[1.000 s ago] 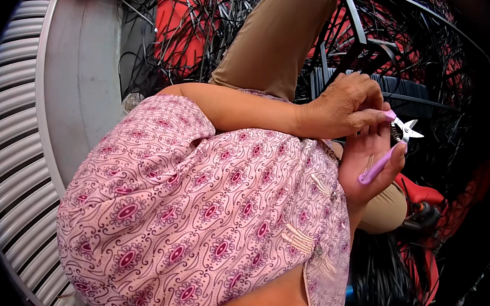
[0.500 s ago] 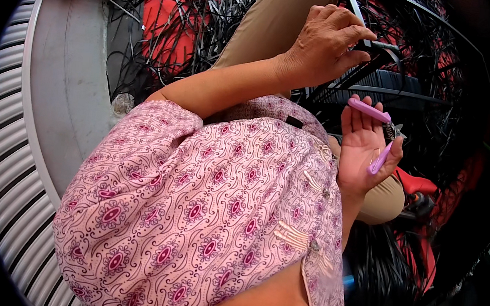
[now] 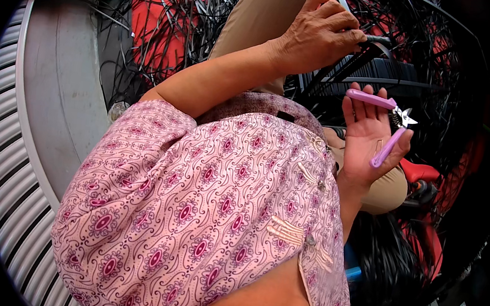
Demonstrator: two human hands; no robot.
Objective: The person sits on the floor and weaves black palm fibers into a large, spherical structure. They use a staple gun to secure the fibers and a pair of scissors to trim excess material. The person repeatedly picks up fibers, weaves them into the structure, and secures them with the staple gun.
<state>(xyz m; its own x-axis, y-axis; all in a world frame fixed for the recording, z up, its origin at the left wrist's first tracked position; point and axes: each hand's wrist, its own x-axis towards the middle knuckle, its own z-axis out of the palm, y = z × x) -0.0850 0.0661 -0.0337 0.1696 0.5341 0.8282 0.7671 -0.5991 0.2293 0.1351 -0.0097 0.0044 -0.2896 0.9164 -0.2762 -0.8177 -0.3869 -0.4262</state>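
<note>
head view: the right hand (image 3: 365,137) lay palm up, its fingers stretched out and slightly apart, with pruning shears (image 3: 403,117) resting across it rather than clamped. one lilac handle lay along the fingers, the other sat against the base of the thumb, and the silver blades stood spread, pointing to the right. the left hand (image 3: 320,35) was farther out and to the left, its back upward, fingers bent and drawn together at the end of a dark bar (image 3: 378,40); whether they gripped the bar could not be told. black strips (image 3: 381,245) lay heaped lower in the view and tangled over red sheeting (image 3: 148,20). a patterned pink shirt (image 3: 191,213) filled the middle, tan trousers (image 3: 253,22) past it, and a grey ledge (image 3: 58,85) ran along the left.
</note>
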